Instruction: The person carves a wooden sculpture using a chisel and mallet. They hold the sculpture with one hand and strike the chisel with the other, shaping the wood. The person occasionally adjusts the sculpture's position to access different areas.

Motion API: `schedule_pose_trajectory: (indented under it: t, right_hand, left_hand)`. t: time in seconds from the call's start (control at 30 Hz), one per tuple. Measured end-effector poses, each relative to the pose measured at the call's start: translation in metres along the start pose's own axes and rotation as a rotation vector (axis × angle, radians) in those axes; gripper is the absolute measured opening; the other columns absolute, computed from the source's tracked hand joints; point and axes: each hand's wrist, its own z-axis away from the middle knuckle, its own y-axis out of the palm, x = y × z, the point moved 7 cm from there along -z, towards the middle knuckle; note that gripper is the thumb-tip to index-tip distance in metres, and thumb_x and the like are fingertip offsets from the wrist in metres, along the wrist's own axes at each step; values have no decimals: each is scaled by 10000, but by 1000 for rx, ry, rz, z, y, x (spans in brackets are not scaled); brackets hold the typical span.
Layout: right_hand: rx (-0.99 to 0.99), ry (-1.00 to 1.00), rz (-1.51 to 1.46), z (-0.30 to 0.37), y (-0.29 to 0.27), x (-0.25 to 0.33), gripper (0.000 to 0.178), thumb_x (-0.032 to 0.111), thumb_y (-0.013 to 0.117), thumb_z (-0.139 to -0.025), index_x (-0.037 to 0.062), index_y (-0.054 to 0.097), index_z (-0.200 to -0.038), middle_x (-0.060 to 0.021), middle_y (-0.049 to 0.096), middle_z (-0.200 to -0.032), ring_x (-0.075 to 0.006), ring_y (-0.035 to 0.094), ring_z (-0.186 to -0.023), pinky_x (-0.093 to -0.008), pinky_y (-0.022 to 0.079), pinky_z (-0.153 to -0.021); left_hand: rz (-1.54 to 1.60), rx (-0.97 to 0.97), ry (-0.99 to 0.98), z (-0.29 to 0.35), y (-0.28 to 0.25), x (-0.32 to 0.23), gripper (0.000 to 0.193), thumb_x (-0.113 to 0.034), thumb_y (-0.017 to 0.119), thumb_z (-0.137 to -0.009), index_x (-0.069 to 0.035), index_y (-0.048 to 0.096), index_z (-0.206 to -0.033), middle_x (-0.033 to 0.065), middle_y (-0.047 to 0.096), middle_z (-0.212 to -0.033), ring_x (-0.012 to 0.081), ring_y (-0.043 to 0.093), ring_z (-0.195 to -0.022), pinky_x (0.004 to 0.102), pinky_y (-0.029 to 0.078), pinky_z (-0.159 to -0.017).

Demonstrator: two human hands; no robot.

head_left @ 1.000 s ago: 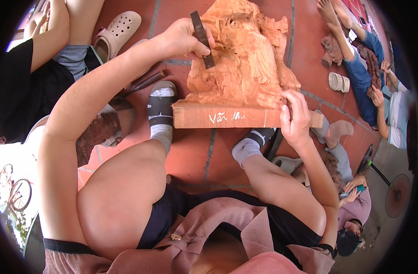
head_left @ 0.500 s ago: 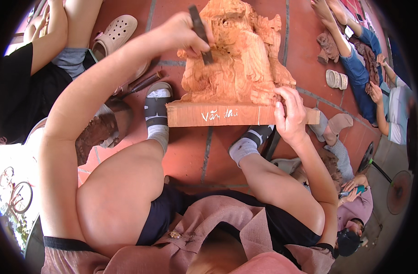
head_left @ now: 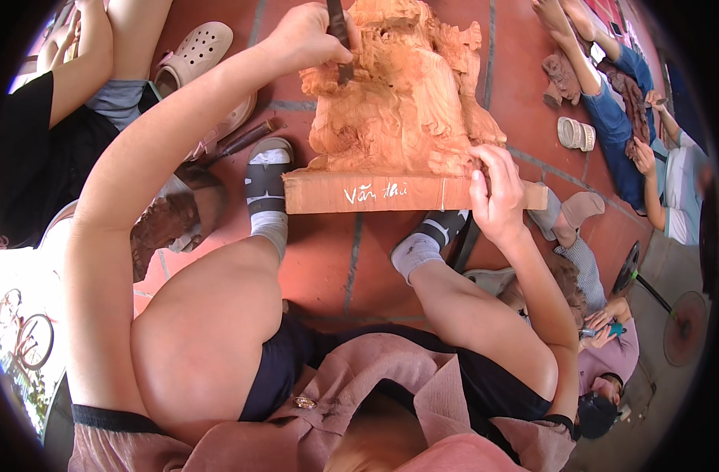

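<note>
A carved reddish-wood figure stands on its flat rectangular base, with white handwriting along the near side. My left hand is closed around a dark, narrow, flat tool; its exact kind is unclear. The tool's lower end meets the carving's upper left side. At the base's right end, my right hand lies with its fingers curled over the top edge and its thumb raised at the near side, steadying the wood.
My sandalled feet flank the base on a red tiled floor. Left of them lie a wooden-handled tool and a beige clog. Other people work nearby: one in a pink top, another with blue trousers.
My left hand and the tool have shifted slightly up and left along the carving. The carving sits a little higher and further left in view; my right hand stays on its base.
</note>
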Motion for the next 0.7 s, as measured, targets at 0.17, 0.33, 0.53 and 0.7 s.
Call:
schedule_pose_trajectory:
  t: [0.17,0.33,0.53,0.7]
  right_hand:
    - [-6,-16,4,2,2,-3,321,-8,565,-769,23,571,-1089,-164,584,-1039,-347,593,-943,-407,492,-817]
    - [5,-6,18,0,-3,3,323,-15,561,-770,21,571,-1091,-166,583,-1039,-346,595,-939,-403,492,-815]
    - [-6,-2,-31,3,5,-6,323,-14,563,-771,22,574,-1092,-166,585,-1037,-347,597,-942,-404,494,-809]
    - [-1,-17,12,2,0,-1,329,-15,564,-768,22,574,-1094,-167,586,-1040,-348,597,-948,-404,497,-809]
  left_hand:
    - [167,122,-51,12,24,-1,127,5,709,-736,-31,640,-835,25,641,-727,97,626,-617,232,511,-524]
    - [84,27,-12,1,1,5,129,22,701,-738,-35,637,-834,25,640,-706,92,619,-590,224,500,-510]
    - [139,45,-43,9,9,13,153,50,696,-728,-32,633,-840,27,634,-691,93,617,-591,219,482,-490]
    - [141,98,-7,11,13,2,152,57,689,-734,-31,636,-846,33,640,-704,95,610,-592,218,482,-494]
